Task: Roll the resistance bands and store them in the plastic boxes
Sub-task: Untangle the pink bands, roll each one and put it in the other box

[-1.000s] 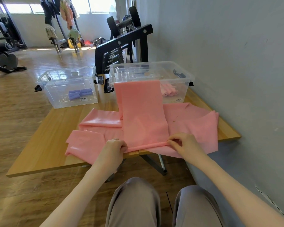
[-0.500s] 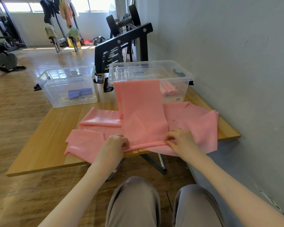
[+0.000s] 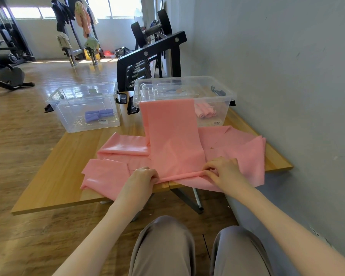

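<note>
A long pink resistance band (image 3: 172, 140) runs from the rim of the right plastic box (image 3: 225, 92) down to the table's front edge. Its near end is a thin roll. My left hand (image 3: 142, 179) grips the roll's left end with curled fingers. My right hand (image 3: 222, 169) pinches the roll's right end. More pink bands (image 3: 245, 154) lie spread flat under it. Rolled pink bands (image 3: 204, 112) sit inside the right box. The left plastic box (image 3: 68, 108) holds rolled purple bands (image 3: 99, 114).
The wooden table (image 3: 54, 176) stands against a grey wall (image 3: 287, 76) on the right. A black dumbbell rack (image 3: 147, 62) stands behind the boxes. Gym machines and a wooden floor fill the left. My knees are below the table edge.
Both hands have turned the band's near end over a little, and the thin roll has crept slightly away from the table edge. The boxes and the other bands have not moved.
</note>
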